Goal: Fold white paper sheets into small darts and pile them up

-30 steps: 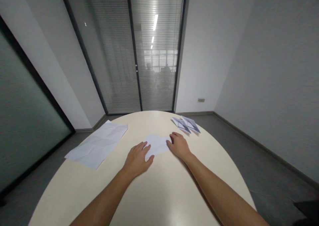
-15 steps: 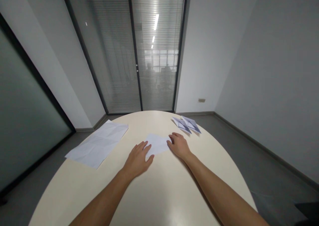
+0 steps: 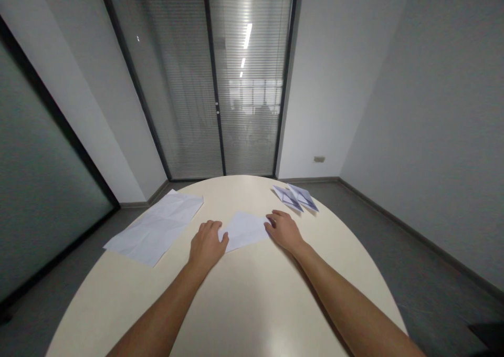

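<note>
A white folded sheet of paper [image 3: 246, 229] lies on the table between my two hands, its upper corner pointing away from me. My left hand [image 3: 207, 243] rests at the paper's left corner, thumb and forefinger apart with a bit of paper showing between them. At the opposite corner, my right hand [image 3: 284, 230] has its thumb and bent fingers closed on the paper's edge. The exact grip there is partly hidden by the hand itself.
The round cream table [image 3: 236, 304] carries a larger creased white sheet [image 3: 157, 228] on the left. Two folded paper pieces [image 3: 288, 197] lie side by side at the far right edge. Beyond the table stands a glass partition with blinds [image 3: 248, 136].
My left hand has slid left from the paper's middle to its left corner, uncovering more of the sheet. My right hand has stayed in place.
</note>
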The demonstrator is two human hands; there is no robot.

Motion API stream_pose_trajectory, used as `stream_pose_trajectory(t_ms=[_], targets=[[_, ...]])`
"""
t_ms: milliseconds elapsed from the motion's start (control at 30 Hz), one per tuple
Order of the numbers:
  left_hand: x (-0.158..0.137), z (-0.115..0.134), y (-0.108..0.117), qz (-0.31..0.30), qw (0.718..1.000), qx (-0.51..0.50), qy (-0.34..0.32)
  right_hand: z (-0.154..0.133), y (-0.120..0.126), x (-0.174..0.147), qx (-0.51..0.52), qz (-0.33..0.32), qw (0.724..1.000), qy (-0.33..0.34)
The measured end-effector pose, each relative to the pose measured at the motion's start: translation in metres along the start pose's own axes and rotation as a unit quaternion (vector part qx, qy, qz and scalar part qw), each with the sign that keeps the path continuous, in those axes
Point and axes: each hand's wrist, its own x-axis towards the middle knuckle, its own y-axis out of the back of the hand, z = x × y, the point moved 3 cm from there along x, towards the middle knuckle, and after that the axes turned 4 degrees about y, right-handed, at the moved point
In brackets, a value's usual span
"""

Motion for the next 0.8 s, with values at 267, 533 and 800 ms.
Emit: stream_pose_trajectory(t_ms=[267,533,800], targets=[[-0.0005,-0.0026,0.0029,-0.034,0.997,0.056,0.033,0.0027,-0.0019,0.0013,0.001,0.001,1.0,0.011],[0.0015,-0.0068,-0.0004,-0.021,0.999,0.022,0.042,-0.0006,0.0009,0.0004,0.014,0.013,0.999,0.035],[0.0029,-0.0051,0.0022,-0.006,0.999,-0.016,0.032,-0.0015,-0.0037,0.0009,0.068,0.02,0.996,0.049]])
